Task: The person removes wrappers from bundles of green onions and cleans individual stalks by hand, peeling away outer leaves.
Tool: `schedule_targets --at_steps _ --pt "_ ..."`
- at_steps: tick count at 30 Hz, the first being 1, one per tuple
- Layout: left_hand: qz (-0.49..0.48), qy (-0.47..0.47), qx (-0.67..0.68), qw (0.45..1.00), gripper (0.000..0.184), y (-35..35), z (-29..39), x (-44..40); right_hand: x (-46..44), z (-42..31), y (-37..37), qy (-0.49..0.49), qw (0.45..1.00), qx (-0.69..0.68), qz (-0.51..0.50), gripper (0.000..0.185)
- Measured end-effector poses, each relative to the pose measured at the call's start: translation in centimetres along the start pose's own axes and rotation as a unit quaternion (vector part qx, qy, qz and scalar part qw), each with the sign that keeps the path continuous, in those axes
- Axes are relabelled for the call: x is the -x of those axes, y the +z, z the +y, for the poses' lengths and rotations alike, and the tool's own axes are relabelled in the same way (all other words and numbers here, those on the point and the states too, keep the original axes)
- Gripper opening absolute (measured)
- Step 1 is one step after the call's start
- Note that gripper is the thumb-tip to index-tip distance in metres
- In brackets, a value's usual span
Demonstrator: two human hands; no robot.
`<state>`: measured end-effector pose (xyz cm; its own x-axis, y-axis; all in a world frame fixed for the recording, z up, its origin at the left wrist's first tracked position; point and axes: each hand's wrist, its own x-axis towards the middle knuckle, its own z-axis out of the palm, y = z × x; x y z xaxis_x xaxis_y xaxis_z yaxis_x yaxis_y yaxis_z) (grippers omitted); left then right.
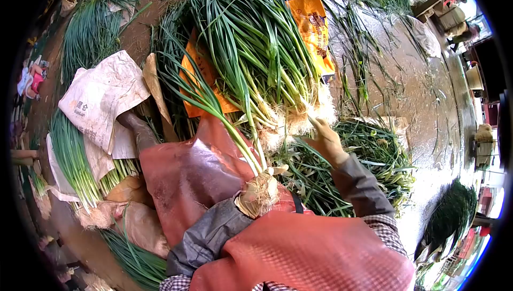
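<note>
My left hand (257,194), low in the middle above a red apron (197,157), is closed around the white root ends of a few spring onions (243,144). Their green leaves stretch up and to the left. My right hand (327,142) has its fingers stretched out at the lower edge of a big pile of spring onions (256,40). Its fingertips are close to the pale, stringy roots (307,115); whether they touch is hard to tell. An orange printed bag (312,26) lies under the pile.
Trimmed leaves (352,163) are heaped below my right hand. On the left, a white sack (104,96) lies by sorted spring onion bundles (75,157). More greens (88,40) lie at upper left and a dark heap (451,213) at right. The wet floor (395,82) has scattered leaves.
</note>
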<state>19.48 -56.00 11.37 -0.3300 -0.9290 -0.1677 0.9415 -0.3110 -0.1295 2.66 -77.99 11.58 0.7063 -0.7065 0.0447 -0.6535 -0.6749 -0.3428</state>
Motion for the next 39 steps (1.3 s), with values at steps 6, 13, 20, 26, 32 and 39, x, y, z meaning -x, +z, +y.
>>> schedule_targets --at_steps 6,13,20,26,32,39 --pt "0.039 0.026 -0.032 0.998 0.044 3.3 1.4 1.2 7.0 9.4 10.8 -0.003 0.818 0.206 -0.538 0.022" --pt "0.131 0.009 -0.103 0.986 0.035 1.4 2.2 -0.2 -0.5 14.8 4.2 0.063 0.97 0.133 -0.193 0.035" --pt "0.103 0.057 -0.094 0.989 0.03 0.3 2.2 -0.8 -22.4 9.8 3.3 0.204 0.978 -0.048 0.003 0.033" --pt "0.145 0.064 -0.091 0.983 0.027 0.8 2.4 -1.2 -16.3 1.9 -0.9 0.026 0.978 -0.202 -0.048 0.012" --pt "0.117 0.083 -0.058 0.988 0.039 0.0 2.1 -1.9 -10.3 2.6 -0.2 -0.03 0.986 -0.032 0.16 0.011" --pt "0.112 0.161 -0.181 0.964 0.03 -0.8 0.6 -3.1 0.2 -6.9 4.1 -0.091 0.887 -0.415 -0.18 0.033"
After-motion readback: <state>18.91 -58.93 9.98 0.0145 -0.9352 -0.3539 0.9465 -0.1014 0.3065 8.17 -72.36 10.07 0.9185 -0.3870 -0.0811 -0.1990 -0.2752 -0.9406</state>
